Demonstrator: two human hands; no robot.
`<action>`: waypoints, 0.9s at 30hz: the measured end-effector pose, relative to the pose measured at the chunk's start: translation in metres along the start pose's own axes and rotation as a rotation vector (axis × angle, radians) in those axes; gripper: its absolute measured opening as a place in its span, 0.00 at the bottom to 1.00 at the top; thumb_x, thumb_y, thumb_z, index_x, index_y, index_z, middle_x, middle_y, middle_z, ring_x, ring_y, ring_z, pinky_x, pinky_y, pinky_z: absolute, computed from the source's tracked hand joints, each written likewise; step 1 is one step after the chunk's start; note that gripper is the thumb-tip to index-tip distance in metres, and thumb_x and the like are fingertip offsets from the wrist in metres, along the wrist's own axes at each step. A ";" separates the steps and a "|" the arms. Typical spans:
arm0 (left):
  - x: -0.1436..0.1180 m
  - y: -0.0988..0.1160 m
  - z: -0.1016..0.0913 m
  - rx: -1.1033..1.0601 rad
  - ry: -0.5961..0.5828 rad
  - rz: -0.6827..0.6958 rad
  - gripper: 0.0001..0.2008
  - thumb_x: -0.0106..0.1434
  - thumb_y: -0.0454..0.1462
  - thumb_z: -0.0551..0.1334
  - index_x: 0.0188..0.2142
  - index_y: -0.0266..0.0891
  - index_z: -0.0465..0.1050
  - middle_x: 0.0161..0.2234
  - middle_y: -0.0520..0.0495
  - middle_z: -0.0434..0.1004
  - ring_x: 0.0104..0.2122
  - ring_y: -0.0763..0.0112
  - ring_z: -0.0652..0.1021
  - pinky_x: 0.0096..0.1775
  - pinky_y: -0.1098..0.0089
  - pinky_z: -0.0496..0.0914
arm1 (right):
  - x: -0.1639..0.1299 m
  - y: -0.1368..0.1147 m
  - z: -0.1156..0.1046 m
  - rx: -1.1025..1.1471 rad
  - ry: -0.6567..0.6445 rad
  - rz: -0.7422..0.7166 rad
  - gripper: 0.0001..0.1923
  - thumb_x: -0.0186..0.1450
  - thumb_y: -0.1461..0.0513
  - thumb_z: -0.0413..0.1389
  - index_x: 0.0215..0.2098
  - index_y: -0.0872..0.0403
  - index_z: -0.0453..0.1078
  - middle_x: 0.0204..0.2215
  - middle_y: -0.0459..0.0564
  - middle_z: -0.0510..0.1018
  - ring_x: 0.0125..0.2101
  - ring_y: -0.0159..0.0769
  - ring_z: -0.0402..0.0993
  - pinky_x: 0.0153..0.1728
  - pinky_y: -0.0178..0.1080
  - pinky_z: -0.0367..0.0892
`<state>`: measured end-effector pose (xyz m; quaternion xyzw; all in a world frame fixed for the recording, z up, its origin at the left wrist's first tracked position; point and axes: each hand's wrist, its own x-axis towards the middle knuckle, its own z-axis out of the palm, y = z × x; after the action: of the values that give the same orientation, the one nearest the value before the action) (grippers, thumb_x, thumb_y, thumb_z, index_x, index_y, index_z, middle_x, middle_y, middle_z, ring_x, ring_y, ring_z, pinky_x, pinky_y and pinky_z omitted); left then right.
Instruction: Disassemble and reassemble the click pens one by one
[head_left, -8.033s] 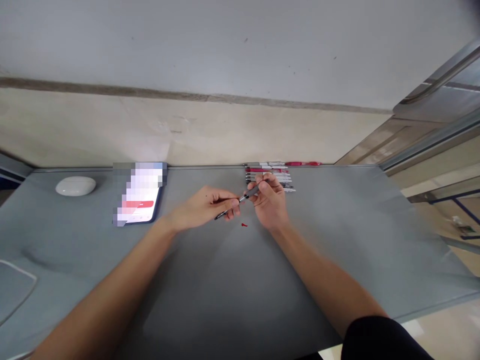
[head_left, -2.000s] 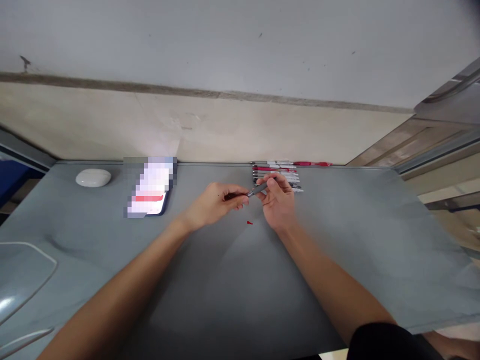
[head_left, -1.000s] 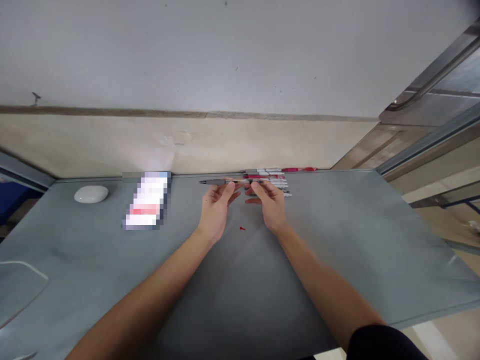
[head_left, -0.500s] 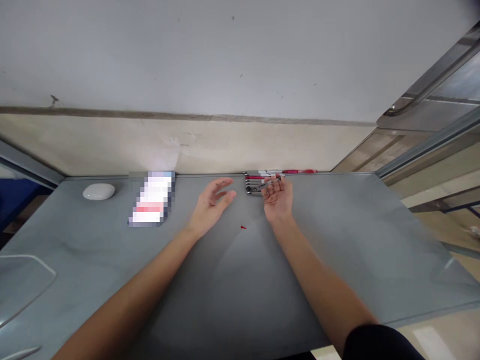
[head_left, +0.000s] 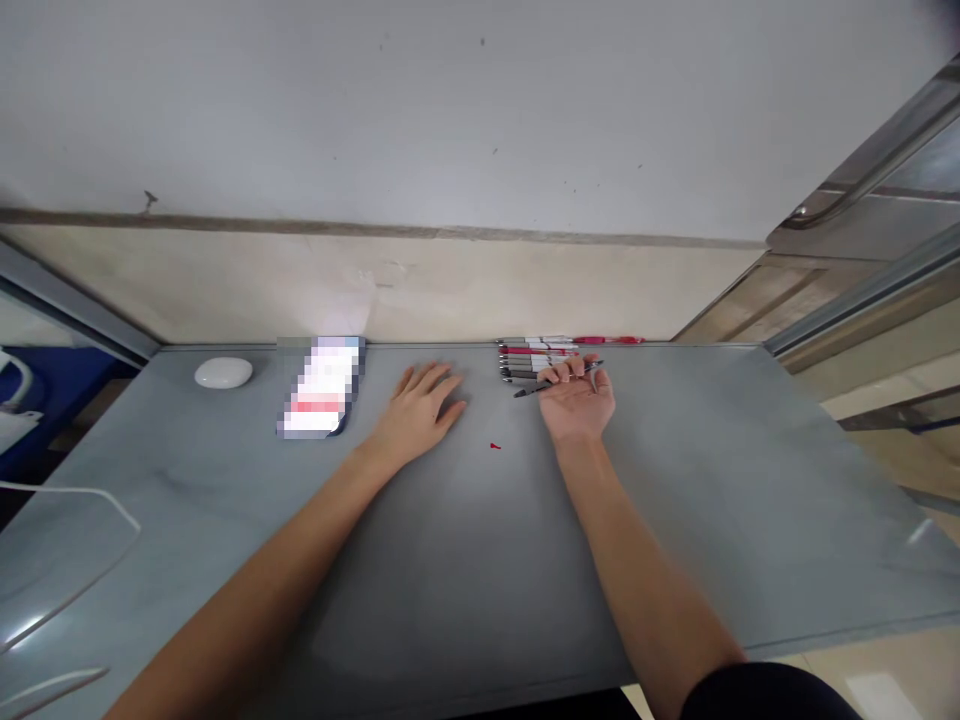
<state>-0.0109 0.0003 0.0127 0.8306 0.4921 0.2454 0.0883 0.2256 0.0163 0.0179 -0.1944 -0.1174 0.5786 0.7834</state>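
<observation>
On the grey bench (head_left: 675,520) at mid-frame, the left hand (head_left: 420,405) lay spread flat while the right hand (head_left: 577,400), palm-up, cradled a dark pen (head_left: 551,384) beside the pen row (head_left: 536,358), keeping it aligned.

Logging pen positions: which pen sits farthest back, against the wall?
The all-red pen, at the row's far right end by the table's back edge; the rest are grey or white-bodied.

A grey table (head_left: 465,560) — on it a phone (head_left: 321,400), a white case (head_left: 223,373), a row of pens (head_left: 536,358), a red speck (head_left: 495,445).
</observation>
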 end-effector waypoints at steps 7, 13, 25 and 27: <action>-0.008 0.009 0.007 0.069 -0.020 -0.029 0.26 0.69 0.50 0.55 0.62 0.42 0.67 0.67 0.37 0.60 0.66 0.42 0.60 0.65 0.40 0.47 | -0.005 0.003 -0.006 0.063 -0.078 0.061 0.21 0.68 0.47 0.47 0.22 0.50 0.56 0.19 0.40 0.55 0.20 0.30 0.55 0.26 0.37 0.63; -0.009 0.012 0.006 0.270 -0.092 -0.054 0.29 0.71 0.51 0.50 0.66 0.42 0.62 0.68 0.38 0.56 0.67 0.45 0.58 0.65 0.42 0.48 | -0.004 0.002 -0.009 0.209 -0.091 0.139 0.21 0.65 0.50 0.49 0.21 0.50 0.49 0.19 0.39 0.53 0.20 0.30 0.53 0.25 0.36 0.62; -0.009 0.013 0.008 0.364 -0.122 -0.065 0.30 0.72 0.52 0.47 0.67 0.43 0.60 0.69 0.41 0.55 0.68 0.49 0.57 0.66 0.45 0.50 | 0.001 0.005 -0.013 0.229 -0.114 0.135 0.18 0.60 0.57 0.49 0.21 0.51 0.41 0.18 0.39 0.49 0.20 0.30 0.50 0.24 0.36 0.60; -0.009 0.013 0.008 0.367 -0.124 -0.066 0.30 0.72 0.52 0.48 0.67 0.43 0.60 0.69 0.41 0.55 0.68 0.48 0.57 0.66 0.45 0.50 | 0.002 0.005 -0.014 0.230 -0.120 0.136 0.18 0.60 0.58 0.48 0.21 0.51 0.41 0.18 0.39 0.49 0.20 0.30 0.51 0.24 0.36 0.60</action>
<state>-0.0004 -0.0135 0.0075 0.8297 0.5491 0.0970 -0.0262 0.2269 0.0170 0.0032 -0.0759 -0.0833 0.6503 0.7512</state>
